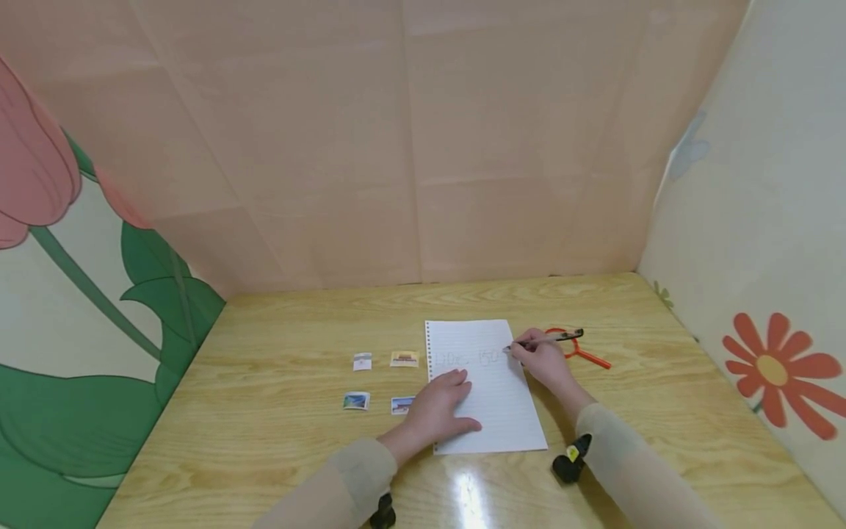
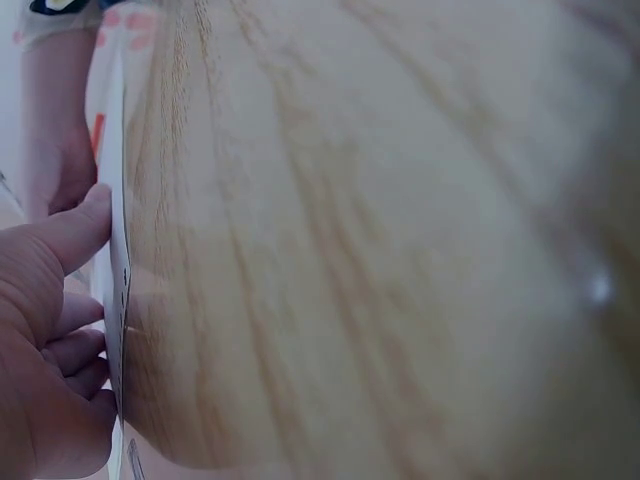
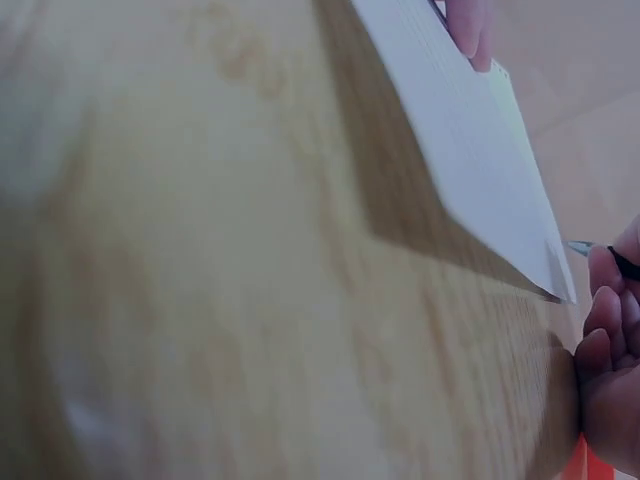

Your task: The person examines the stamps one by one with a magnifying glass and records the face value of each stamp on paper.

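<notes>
A sheet of lined white paper point(image 1: 496, 411), with punched holes down its left edge, lies on the wooden table. Faint handwriting runs across its upper part. My left hand point(image 1: 438, 406) rests on the sheet's lower left, thumb spread away from the fingers. In my right hand point(image 1: 543, 365) I grip a dark pen point(image 1: 560, 336), its tip at the right end of the written line. The right wrist view shows the pen tip point(image 3: 578, 246) beside the paper point(image 3: 470, 150), past curled fingers point(image 3: 597, 350). From the left wrist, fingers lie along the paper's edge.
Four small printed pictures lie left of the sheet, among them a yellow one point(image 1: 405, 358) and a green-blue one point(image 1: 356, 400). A red-orange magnifying glass point(image 1: 593, 359) sits beyond my right hand, partly hidden by it. Walls point(image 1: 410, 147) border the table point(image 1: 264, 411) behind and sideways.
</notes>
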{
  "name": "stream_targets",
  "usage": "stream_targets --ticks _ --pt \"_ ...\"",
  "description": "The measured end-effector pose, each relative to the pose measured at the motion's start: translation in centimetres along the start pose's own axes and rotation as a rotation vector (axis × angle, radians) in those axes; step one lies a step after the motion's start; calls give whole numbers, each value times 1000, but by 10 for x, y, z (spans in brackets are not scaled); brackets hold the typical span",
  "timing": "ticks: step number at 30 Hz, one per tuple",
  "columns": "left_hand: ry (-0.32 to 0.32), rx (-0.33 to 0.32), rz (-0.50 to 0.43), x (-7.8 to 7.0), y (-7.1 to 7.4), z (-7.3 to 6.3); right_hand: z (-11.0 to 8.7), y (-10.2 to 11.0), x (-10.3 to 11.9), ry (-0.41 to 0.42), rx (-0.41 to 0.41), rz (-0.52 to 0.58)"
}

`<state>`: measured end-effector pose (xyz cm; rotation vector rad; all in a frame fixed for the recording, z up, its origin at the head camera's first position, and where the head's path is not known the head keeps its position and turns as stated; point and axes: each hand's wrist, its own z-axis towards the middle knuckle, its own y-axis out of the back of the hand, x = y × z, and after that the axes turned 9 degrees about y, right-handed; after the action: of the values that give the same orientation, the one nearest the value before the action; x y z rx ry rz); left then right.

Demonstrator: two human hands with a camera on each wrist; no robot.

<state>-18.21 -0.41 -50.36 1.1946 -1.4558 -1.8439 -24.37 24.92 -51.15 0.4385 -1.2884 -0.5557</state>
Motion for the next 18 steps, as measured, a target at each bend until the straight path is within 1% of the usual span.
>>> stream_targets --ticks 4,8,11,15,18 --pt "-8 -4 10 0 1 0 0 1 0 25 -5 -27" --pt "-19 -11 12 0 1 0 1 0 0 78 -3 -65" --pt "-19 -11 10 0 1 0 0 0 -1 101 9 -76" --pt "-13 -8 8 0 0 0 -1 1 -2 80 27 -42" --pt "-9 -6 9 0 0 1 -2 1 -2 42 14 -11"
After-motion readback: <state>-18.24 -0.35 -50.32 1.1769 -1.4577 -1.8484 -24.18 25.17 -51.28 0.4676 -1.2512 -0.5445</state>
